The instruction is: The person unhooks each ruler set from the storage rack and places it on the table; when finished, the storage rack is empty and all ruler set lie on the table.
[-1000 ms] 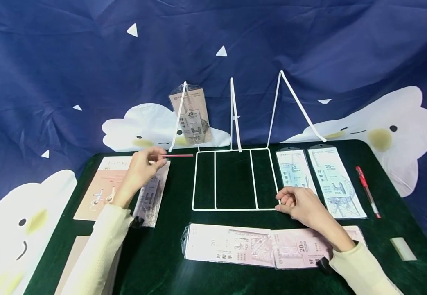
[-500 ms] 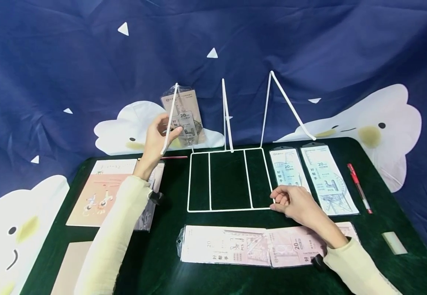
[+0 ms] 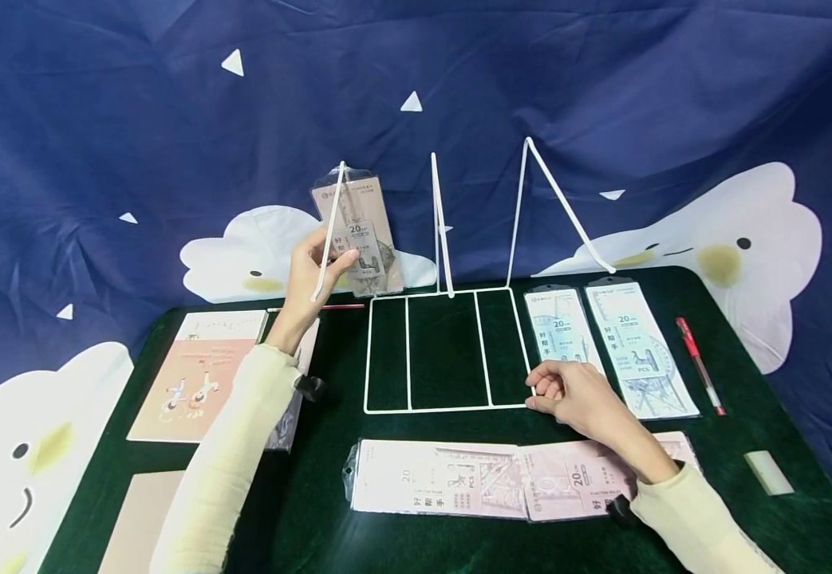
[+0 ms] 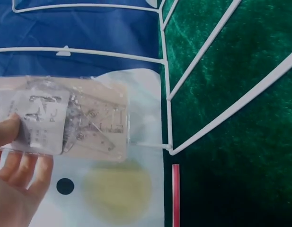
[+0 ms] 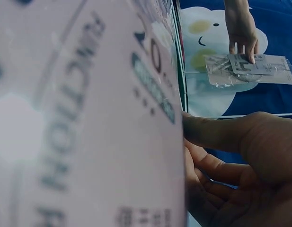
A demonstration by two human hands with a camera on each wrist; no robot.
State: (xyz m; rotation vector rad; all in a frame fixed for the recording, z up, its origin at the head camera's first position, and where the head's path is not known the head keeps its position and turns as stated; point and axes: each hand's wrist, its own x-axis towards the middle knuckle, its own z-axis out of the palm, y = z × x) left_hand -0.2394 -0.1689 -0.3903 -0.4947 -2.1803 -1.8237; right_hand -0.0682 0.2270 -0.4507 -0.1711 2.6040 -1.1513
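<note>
A clear-sleeved ruler set with a beige card (image 3: 368,199) hangs at the left hook of a white wire rack (image 3: 451,409). My left hand (image 3: 304,275) pinches its lower part, thumb on the front and fingers behind, as the left wrist view shows; a smaller grey label (image 4: 44,118) lies under the thumb. With thumb and fingertips my right hand (image 3: 581,395) holds the right front corner of the rack's base. A red pencil (image 3: 344,307) lies left of the rack, partly hidden by the left wrist.
Two blue ruler packs (image 3: 641,351), a red pen (image 3: 699,363) and an eraser (image 3: 769,473) lie to the right. Pink packs (image 3: 437,478) lie in front, partly under the right forearm. Notebooks (image 3: 186,391) and a grey pack (image 3: 286,426) are at left.
My left hand has left the red pencil, now lying on the table, and moved up to the hanging ruler set, whose lower end has shifted slightly down. The right hand keeps its hold.
</note>
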